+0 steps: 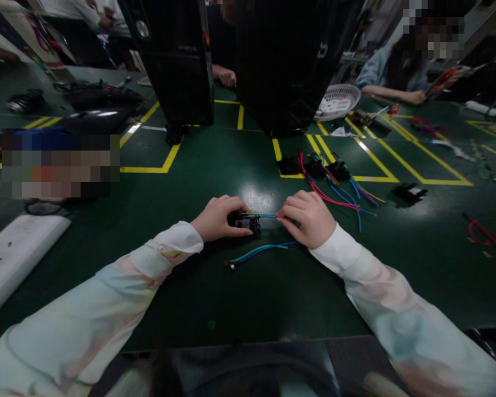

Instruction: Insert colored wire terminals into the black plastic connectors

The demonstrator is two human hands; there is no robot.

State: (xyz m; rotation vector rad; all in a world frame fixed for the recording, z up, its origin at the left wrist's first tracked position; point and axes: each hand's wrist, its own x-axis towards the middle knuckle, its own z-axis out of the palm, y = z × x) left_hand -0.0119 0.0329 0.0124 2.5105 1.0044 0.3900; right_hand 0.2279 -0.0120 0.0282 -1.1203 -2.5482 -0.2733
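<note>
Near the middle of the green table, my left hand (223, 219) grips a small black plastic part (250, 223) between thumb and fingers. My right hand (308, 219) pinches the green and blue wires (264, 215) that run from the top of that part. A loose pair of green and blue wires (260, 251) with metal terminals at the left end lies just below, on the table. Behind my right hand sit several black parts (315, 166) with red and blue wires attached.
Two tall black cases (173, 60) stand at the back. A white box (20, 248) lies at the left. Another black part (410, 192) and a red wire (485, 234) are at the right. Beyond are a white basket (339, 101) and people at work.
</note>
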